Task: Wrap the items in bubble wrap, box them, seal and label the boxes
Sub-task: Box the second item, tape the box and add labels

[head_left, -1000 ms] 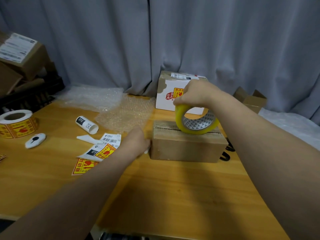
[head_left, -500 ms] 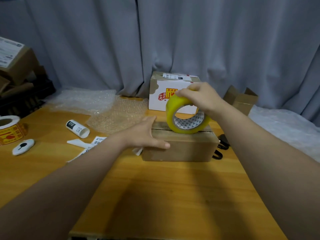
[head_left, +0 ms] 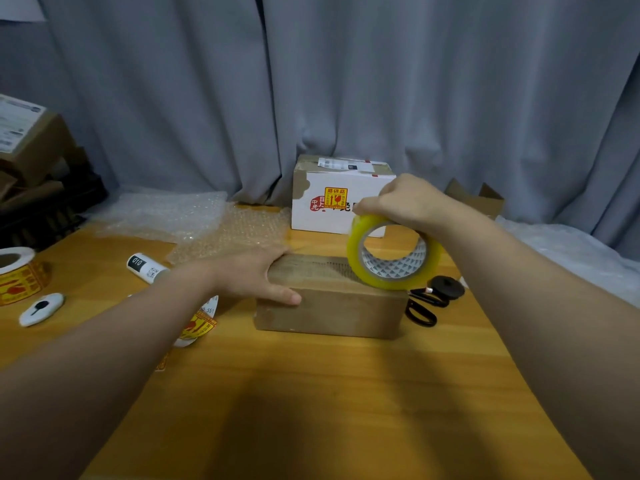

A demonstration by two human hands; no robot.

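A small brown cardboard box lies on the wooden table in the middle of the view. My left hand rests flat on the box's left end, fingers straight, thumb along the front top edge. My right hand grips a yellow roll of packing tape from above. The roll stands on the right end of the box's top, over the flap seam. A white box with a fragile sticker stands behind.
Bubble wrap sheets lie at the back left. A white labelled tube, a fragile-sticker roll, a small white cutter and loose labels are on the left. Black scissors lie right of the box.
My left hand moved from the box's left side up onto its left end. The tape roll travelled right along the box top to its right end.
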